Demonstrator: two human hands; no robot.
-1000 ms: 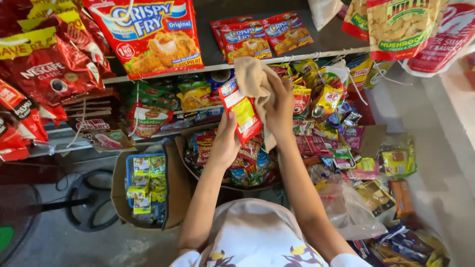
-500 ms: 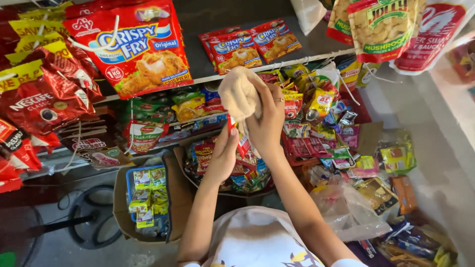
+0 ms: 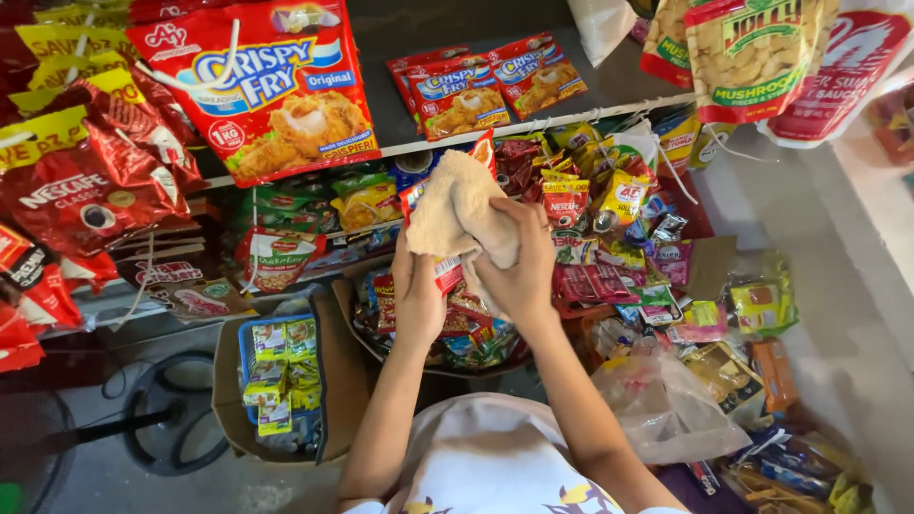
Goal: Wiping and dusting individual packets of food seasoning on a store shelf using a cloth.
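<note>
We look down on a crowded shop corner: a white shelf edge [image 3: 533, 126] runs across the top of the view, with large red bags of breading mix [image 3: 257, 86] and smaller matching sachets [image 3: 476, 86] lying on the dark shelf above it. Below, strips of coloured sachets [image 3: 609, 200] hang and heap together, and on the grey floor stands a cardboard box [image 3: 333, 381] holding a blue tray of small green-and-yellow packets [image 3: 276, 371]. A clear plastic bag [image 3: 666, 409] lies to the right among more packets.

At centre, we see a beige, nubbly cloth [image 3: 457, 205] bunched into a rounded wad, held up just below the shelf edge and in front of the hanging sachets. The right hand [image 3: 524, 262] is closed around the cloth's lower right side, fingers curled into its folds. The left hand [image 3: 419, 295] is closed on a red-and-white packet [image 3: 447, 271] that sits pressed under the cloth; most of that packet is covered, so we cannot tell what kind it is.

Red coffee bags [image 3: 76, 200] at left are cut by the frame, as are the hanging bags at upper right. We cannot make out how the cloth's far side hangs.
</note>
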